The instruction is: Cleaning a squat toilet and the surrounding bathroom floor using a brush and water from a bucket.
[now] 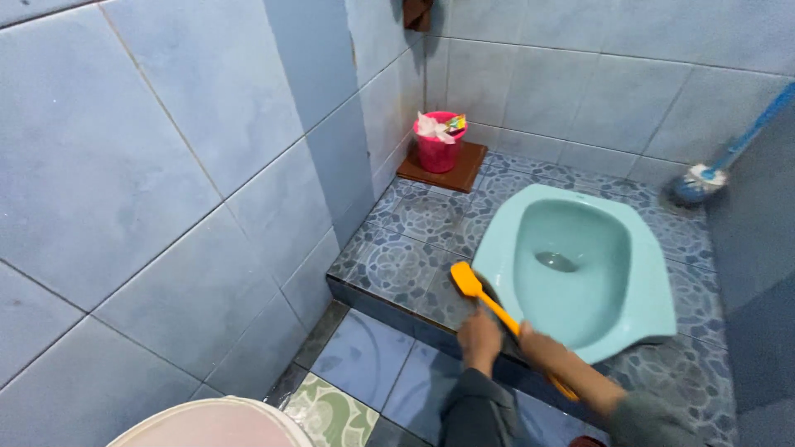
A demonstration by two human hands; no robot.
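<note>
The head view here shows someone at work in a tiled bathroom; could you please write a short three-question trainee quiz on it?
1. True or false: both hands grip the orange brush.
2. Where does the brush head rest? A) inside the bowl B) on the patterned floor tiles beside the turquoise squat toilet C) in the pink bucket
3. What does the pink bucket stand on?

Key: 1 true: left hand, right hand. 2 B. 3 a brown stand in the corner.

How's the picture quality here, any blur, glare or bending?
Head view: wide-angle bending curves the wall tiles; light is dim and bluish; soft sheen on the squat toilet rim; both hands on the orange brush look slightly smeared.
</note>
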